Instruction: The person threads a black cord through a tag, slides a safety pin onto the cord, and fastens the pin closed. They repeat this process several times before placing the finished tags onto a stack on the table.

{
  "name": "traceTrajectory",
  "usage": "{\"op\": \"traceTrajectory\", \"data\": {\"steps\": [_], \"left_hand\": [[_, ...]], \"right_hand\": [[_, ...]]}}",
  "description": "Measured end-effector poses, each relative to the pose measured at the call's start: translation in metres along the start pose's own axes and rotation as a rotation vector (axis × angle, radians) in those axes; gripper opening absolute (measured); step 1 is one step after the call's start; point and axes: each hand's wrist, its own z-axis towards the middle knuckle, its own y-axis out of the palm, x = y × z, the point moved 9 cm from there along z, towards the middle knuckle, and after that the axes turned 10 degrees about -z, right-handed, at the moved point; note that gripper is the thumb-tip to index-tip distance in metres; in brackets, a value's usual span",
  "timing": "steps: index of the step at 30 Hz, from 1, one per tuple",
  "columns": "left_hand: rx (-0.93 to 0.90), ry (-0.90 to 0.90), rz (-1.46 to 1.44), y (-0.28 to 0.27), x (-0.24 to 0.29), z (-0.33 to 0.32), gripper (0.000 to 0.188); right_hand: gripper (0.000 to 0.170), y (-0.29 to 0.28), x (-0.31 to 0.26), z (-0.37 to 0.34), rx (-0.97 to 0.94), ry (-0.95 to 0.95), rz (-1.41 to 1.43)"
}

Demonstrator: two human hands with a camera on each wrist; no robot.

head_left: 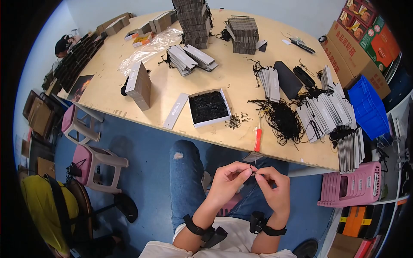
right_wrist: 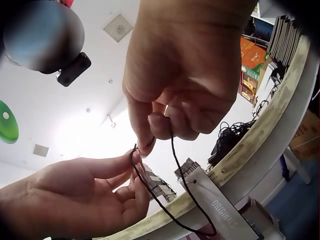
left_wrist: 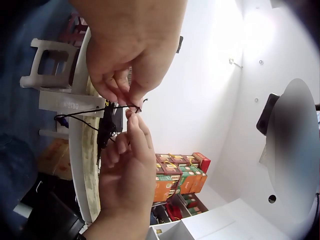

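Note:
Both hands meet over the lap at the table's front edge. The left hand (head_left: 229, 181) pinches a thin black cord (right_wrist: 159, 204) between thumb and fingertips, and the right hand (head_left: 275, 189) pinches it close by, fingertips nearly touching. In the right wrist view the cord hangs in a long loop below the right hand (right_wrist: 182, 75). A grey tag marked ORIGINALS (right_wrist: 215, 202) hangs beside the loop. In the left wrist view the cord (left_wrist: 85, 113) runs from the fingertips across a grey tag (left_wrist: 70, 103).
A white box of black pieces (head_left: 209, 107), a red-handled tool (head_left: 258, 139), a tangle of black cords (head_left: 284, 122) and fanned grey tags (head_left: 322, 114) lie on the table (head_left: 167, 90). Stacks of tags (head_left: 244, 34) stand at the back. Pink stools (head_left: 84, 163) are at the left.

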Motion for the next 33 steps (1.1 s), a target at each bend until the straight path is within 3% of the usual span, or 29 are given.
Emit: {"op": "traceTrajectory", "data": {"steps": [11, 13, 15, 23, 29, 31, 33], "left_hand": [[0.029, 0.003, 0.035, -0.002, -0.003, -0.003, 0.012], [0.067, 0.075, 0.088, -0.002, 0.001, -0.004, 0.012], [0.074, 0.105, 0.117, 0.002, 0.002, -0.004, 0.012], [0.116, 0.158, 0.305, 0.005, 0.004, -0.008, 0.013], [0.162, 0.332, 0.593, 0.016, 0.022, -0.014, 0.012], [0.175, 0.498, 0.793, 0.026, 0.033, -0.019, 0.014], [0.186, 0.53, 0.817, 0.03, 0.034, -0.021, 0.014]], "right_hand": [[0.004, -0.008, 0.014, -0.004, 0.088, 0.013, 0.075], [0.004, -0.009, 0.016, -0.004, 0.111, 0.012, 0.104], [0.006, -0.014, 0.004, -0.002, 0.16, -0.106, 0.064], [0.007, -0.021, -0.011, -0.008, 0.254, -0.062, -0.139], [0.008, -0.018, -0.014, -0.01, 0.238, -0.021, -0.206], [0.007, -0.015, -0.012, -0.01, 0.226, -0.01, -0.216], [0.005, -0.013, -0.02, -0.011, 0.275, -0.103, -0.34]]}}
